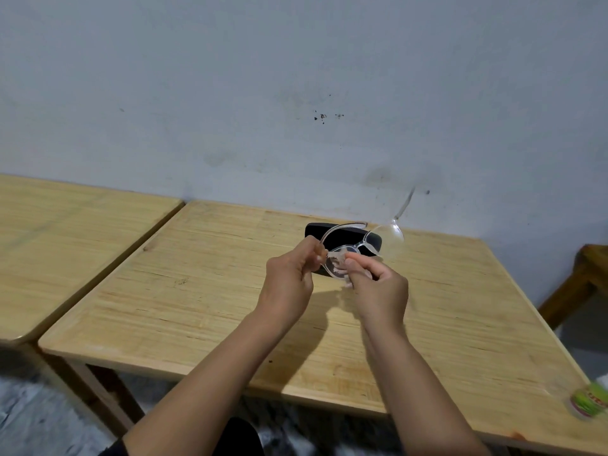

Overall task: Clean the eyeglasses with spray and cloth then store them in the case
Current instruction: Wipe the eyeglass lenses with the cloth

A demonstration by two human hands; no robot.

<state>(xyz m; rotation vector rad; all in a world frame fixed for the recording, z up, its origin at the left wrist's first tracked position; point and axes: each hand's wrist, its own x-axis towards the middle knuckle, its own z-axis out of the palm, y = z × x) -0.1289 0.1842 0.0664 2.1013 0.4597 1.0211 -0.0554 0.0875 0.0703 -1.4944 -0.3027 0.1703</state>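
A: Where on the desk (197,291) could a hand pass freely?

B: The whole left half is bare wood, and so is the near strip in front of the forearms.

A: What blocks the middle?

B: Both hands. The left hand (289,278) and right hand (378,284) are raised together above the centre, each closed in a grip on the clear eyeglasses (358,248). One temple arm sticks up toward the wall (296,93).

A: And behind them?

B: The black case (342,238) lies there, partly hidden, with only a narrow strip of desk between it and the wall.

A: The right side?

B: Mostly open. A green-labelled bottle (589,399) lies at the near right corner, and a wooden chair (579,284) stands just beyond the right edge.
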